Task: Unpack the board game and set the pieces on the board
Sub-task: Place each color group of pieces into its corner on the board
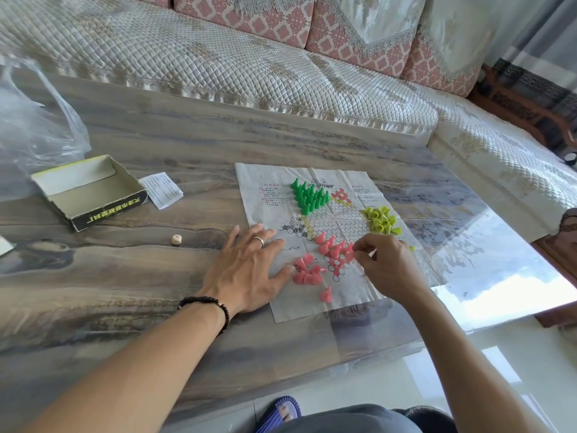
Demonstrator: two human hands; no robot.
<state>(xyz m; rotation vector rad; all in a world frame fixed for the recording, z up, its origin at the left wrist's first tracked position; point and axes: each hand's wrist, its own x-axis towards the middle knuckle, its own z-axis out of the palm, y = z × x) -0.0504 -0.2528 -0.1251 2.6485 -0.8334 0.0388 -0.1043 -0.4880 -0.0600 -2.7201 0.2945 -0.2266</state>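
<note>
A creased paper game board (pixel 265 195) lies flat on the table. Green pegs (pixel 309 196) stand packed on its far point. Yellow-green pegs (pixel 381 219) lie heaped at its right edge. Several pink pegs (pixel 331 246) stand on the near point, and a loose pink pile (pixel 307 274) lies to their left. My left hand (pixel 249 267) rests flat on the board's left edge, fingers spread, touching the loose pile. My right hand (pixel 385 264) pinches a pink peg (pixel 350 254) at the near point.
An open cardboard game box (pixel 90 192) sits at the left, with a folded leaflet (pixel 162 189) beside it and a small die (pixel 176 239) in front. A clear plastic bag (pixel 34 120) lies far left. A quilted sofa (pixel 218 57) runs behind the table.
</note>
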